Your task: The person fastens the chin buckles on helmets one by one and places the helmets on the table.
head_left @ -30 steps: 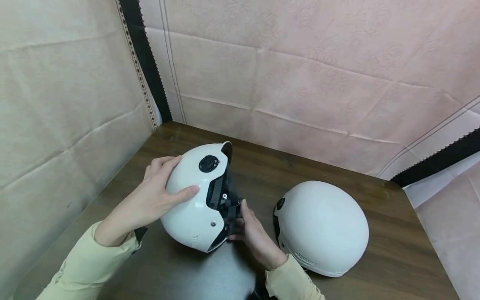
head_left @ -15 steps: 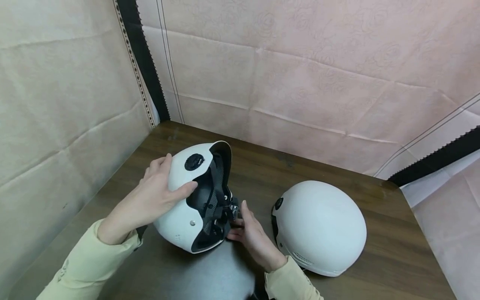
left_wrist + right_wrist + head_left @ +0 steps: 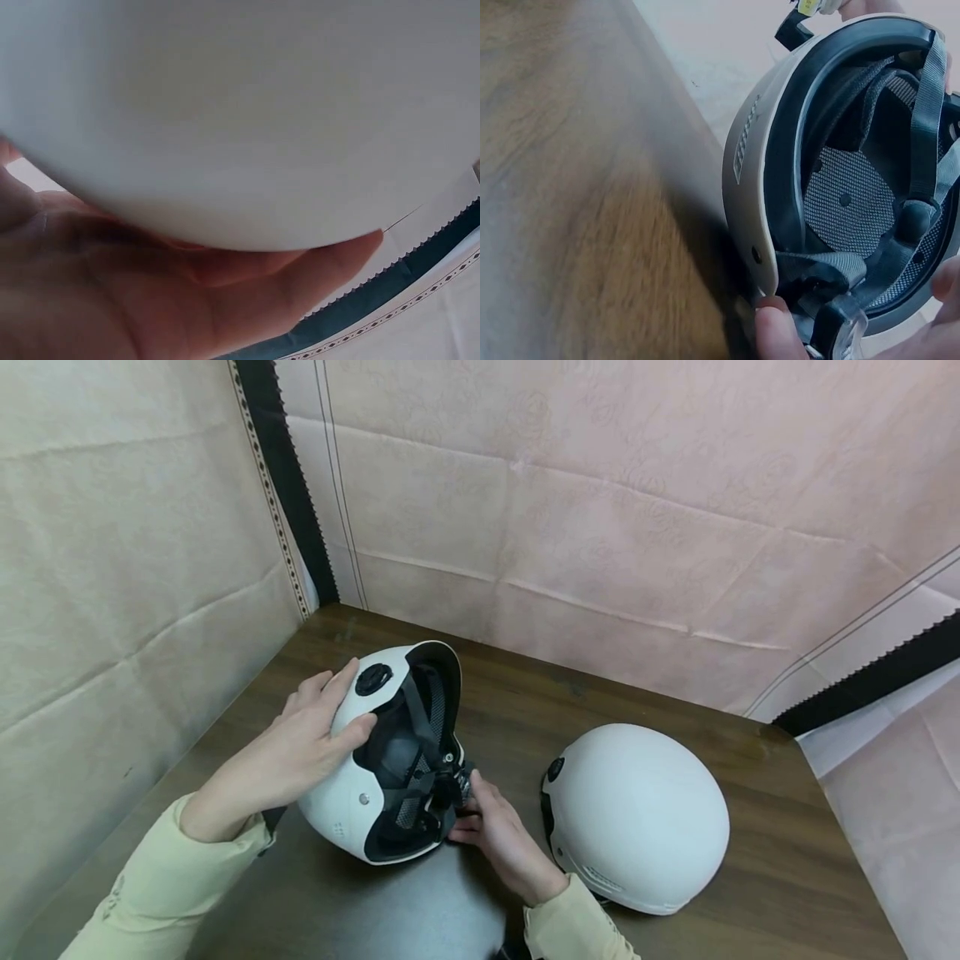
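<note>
A white helmet [image 3: 337, 810] lies on its side on the wooden table, its opening turned toward the right and up. Inside show black padding and dark straps [image 3: 922, 127]. My left hand [image 3: 300, 739] grips the shell from the left, thumb near the side cutout and fingers over the crown. In the left wrist view the fingers [image 3: 300, 292] lie along the smooth shell. At the lower right rim my right hand [image 3: 506, 839] holds the helmet's edge beside the strap buckle [image 3: 840, 326]; some of its fingers are hidden behind the rim.
A second white helmet [image 3: 637, 818] stands dome up on the table [image 3: 780, 860], just right of my right hand. Pale patterned cloth [image 3: 600, 527] hangs behind the table, and another cloth [image 3: 135, 568] runs along its left side.
The held helmet has turned so its opening and inner straps now face the head view more. My left hand has shifted slightly left with it, while the second helmet stays in place.
</note>
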The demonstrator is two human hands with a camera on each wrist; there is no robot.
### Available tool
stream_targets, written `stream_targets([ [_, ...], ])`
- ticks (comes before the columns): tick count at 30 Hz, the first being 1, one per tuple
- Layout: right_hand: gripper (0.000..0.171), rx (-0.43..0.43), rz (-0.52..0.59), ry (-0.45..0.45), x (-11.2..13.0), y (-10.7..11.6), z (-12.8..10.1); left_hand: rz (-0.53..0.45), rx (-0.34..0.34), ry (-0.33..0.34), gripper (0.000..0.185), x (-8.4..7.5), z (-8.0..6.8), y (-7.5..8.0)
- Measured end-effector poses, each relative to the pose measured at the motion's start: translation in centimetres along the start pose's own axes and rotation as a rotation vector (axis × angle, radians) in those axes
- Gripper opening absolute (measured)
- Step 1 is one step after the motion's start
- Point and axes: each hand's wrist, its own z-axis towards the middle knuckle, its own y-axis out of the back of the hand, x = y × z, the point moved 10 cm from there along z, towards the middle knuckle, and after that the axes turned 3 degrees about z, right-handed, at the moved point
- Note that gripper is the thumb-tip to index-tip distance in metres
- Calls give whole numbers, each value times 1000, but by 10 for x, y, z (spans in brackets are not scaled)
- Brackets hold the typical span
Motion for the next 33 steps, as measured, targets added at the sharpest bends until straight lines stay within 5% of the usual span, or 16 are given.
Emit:
stream_targets([
  [12,66,1,-54,56,0,0,7,26,1,-32,66,2,-1,5],
  [25,40,-33,-87,110,14,4,3,-81,32,7,64,28,6,4],
  [33,43,-84,-175,159,27,16,-4,-140,76,71,66,54,8,-4],
])
